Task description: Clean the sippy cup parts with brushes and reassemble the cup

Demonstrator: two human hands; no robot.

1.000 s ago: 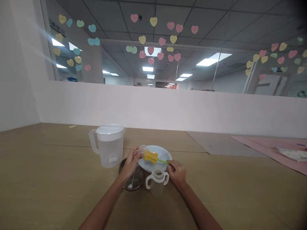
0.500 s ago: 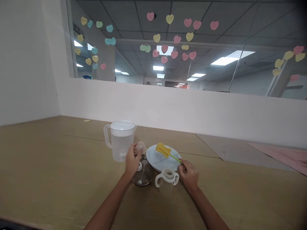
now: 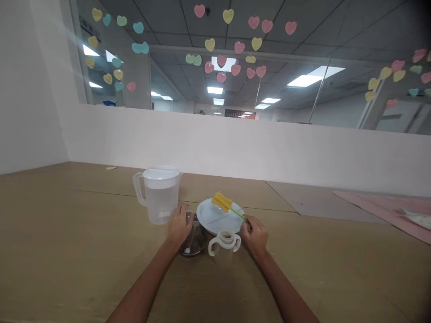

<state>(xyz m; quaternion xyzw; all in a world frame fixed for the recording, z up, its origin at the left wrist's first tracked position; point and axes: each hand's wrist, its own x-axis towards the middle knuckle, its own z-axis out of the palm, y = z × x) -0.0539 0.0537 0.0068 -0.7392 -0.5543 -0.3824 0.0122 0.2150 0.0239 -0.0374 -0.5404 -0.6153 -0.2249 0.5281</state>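
In my right hand (image 3: 256, 234) is the green handle of a bottle brush (image 3: 222, 202), its yellow sponge head over the white plate (image 3: 205, 223). My left hand (image 3: 179, 225) is closed at the far left rim of a dark see-through dish (image 3: 198, 246). Its fingers are round a clear dome-shaped bottle cap, mostly hidden by them. A thin straw with a white weighted end (image 3: 187, 250) lies in that dish. Between my hands stands an uncapped clear baby bottle (image 3: 223, 255) with a white two-handled collar (image 3: 226, 237).
A clear lidded pitcher (image 3: 160, 197) holding water stands behind my left hand. A pink cloth (image 3: 377, 206) lies at the far right beside a grey sheet (image 3: 303, 199). The white wall (image 3: 215, 143) and a window with heart-shaped notes rise behind the table.
My left hand has come down with the clear cap to the dark dish, and the cap is now mostly hidden. My right hand still holds the brush over the plate. The view has shifted slightly.
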